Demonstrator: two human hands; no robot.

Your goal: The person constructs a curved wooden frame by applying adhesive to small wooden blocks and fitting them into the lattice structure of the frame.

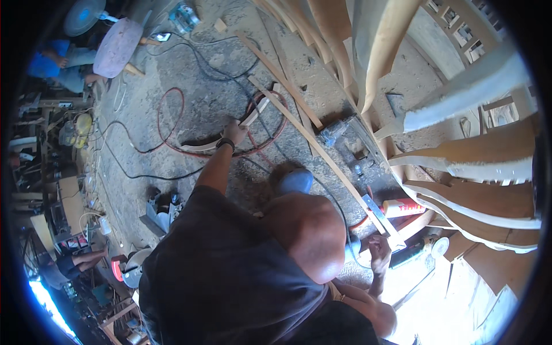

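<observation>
My left hand (234, 133), a dark band at its wrist, is closed on a slim, curved piece of wood (257, 112) low over the concrete floor. A pale end of that piece shows beyond my fingers, and its other end curves off to the left. My right hand (379, 253) is down at the right, beside my bent knee, with its fingers curled. Whatever is in them, if anything, is too small to make out. Just above it lie a metal square (375, 208) and the near end of a long wooden strip (322, 150).
Red hose (158, 118) and black cables loop across the floor (138, 86). Power tools (339, 132) lie right of the strip, with a red and white tube (402, 207) nearer. Curved wooden parts (477, 155) stand along the right. Another person (54, 60) sits at the far left.
</observation>
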